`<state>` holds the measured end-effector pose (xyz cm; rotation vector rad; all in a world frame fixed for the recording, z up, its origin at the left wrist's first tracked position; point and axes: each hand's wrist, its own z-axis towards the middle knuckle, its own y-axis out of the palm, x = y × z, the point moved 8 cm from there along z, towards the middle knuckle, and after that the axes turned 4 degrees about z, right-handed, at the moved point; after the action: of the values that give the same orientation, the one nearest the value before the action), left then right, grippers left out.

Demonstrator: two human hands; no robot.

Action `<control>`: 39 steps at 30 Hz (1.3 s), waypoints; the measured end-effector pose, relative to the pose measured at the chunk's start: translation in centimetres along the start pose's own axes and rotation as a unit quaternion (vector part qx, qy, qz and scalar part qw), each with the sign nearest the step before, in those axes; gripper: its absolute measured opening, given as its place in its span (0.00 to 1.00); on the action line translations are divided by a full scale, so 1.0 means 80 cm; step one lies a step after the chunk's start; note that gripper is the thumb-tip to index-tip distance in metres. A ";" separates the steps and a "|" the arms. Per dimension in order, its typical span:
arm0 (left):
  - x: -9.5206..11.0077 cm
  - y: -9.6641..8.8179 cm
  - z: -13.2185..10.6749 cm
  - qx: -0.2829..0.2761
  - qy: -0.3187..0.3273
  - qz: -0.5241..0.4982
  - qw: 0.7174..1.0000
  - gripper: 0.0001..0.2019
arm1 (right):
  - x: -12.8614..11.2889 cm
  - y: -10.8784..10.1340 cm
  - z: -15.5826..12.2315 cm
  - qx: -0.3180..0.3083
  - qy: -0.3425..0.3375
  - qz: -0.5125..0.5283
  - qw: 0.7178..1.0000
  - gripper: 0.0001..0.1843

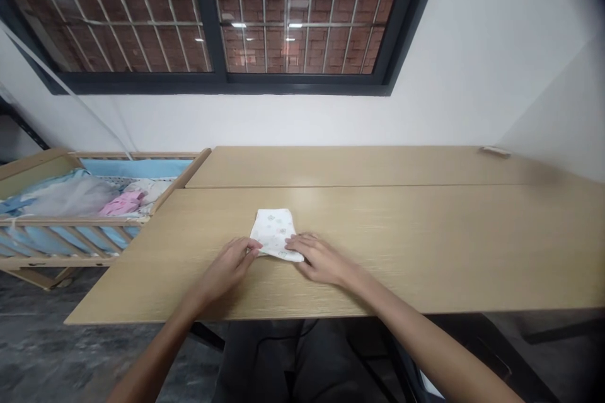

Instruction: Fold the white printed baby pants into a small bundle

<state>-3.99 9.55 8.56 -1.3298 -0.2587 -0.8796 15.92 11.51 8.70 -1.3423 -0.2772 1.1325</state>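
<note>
A small folded white cloth (274,230) with a faint printed pattern lies on the wooden table (401,233). My left hand (235,259) pinches its near left corner between thumb and fingers. On the other side, my right hand (317,257) grips the near right corner, fingers on top and thumb at the near edge. The near edge looks slightly raised off the tabletop. What kind of cloth item it is cannot be made out.
Left of the table stands a wooden crib (94,222) with blue lining, a pink cloth (123,203) and a translucent bag-like bundle (75,194) inside. A small white object (495,151) lies at the back right. Behind are a white wall and a barred window (302,79).
</note>
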 end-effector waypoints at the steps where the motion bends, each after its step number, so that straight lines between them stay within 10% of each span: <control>1: -0.001 -0.002 0.001 -0.004 -0.007 -0.023 1.000 0.16 | -0.001 -0.004 0.002 0.004 0.009 0.006 1.000 0.18; 11: -0.044 0.007 0.044 0.057 -0.067 -0.156 0.984 0.20 | 0.053 -0.033 0.051 0.044 0.167 0.082 0.982 0.16; 23: -0.098 0.018 0.098 0.118 -0.190 0.050 0.973 0.07 | 0.141 -0.016 0.071 0.186 0.289 0.133 0.930 0.12; 29: -0.060 0.012 0.091 0.230 -0.070 0.107 0.965 0.31 | 0.085 -0.037 0.073 0.288 0.149 -0.005 0.946 0.22; 33: -0.019 0.051 0.093 0.157 0.076 0.150 0.973 0.34 | 0.038 -0.003 0.094 0.172 0.010 -0.053 0.984 0.28; 39: -0.043 0.086 0.096 0.028 0.043 0.219 0.974 0.36 | 0.063 0.040 0.097 0.030 0.035 -0.099 0.994 0.33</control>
<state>0.80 17.81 3.39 -1.2290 0.0775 -0.5499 11.16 19.62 5.98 -1.2688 -0.3142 0.9201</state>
